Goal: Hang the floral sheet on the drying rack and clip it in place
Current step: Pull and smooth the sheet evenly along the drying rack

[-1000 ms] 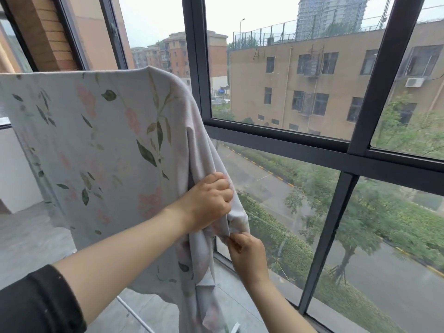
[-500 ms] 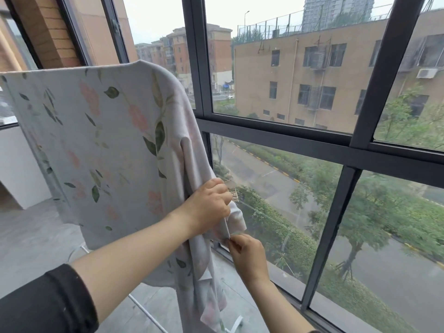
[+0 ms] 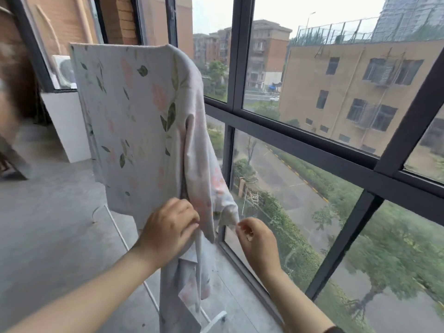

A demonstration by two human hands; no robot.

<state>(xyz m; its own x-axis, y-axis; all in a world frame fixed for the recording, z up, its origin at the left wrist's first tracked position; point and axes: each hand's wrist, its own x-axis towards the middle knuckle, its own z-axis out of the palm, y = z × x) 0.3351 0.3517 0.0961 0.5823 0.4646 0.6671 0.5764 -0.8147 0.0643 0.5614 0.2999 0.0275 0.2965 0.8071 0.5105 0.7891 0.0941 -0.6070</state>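
Draped over the drying rack point(image 3: 153, 293) at centre frame: one floral sheet point(image 3: 134, 121), bunched along its right edge. Still at the spreading step, by the look of it. Left hand point(image 3: 169, 233) clenched on a fold; right hand point(image 3: 255, 239) pinching the lower corner. Next: tug the corner out flat, then clip. Two hands, no clips visible.

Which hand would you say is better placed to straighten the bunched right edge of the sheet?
Probably the right hand: it pinches the floral sheet at its hanging corner, while the left hand grips the fold.
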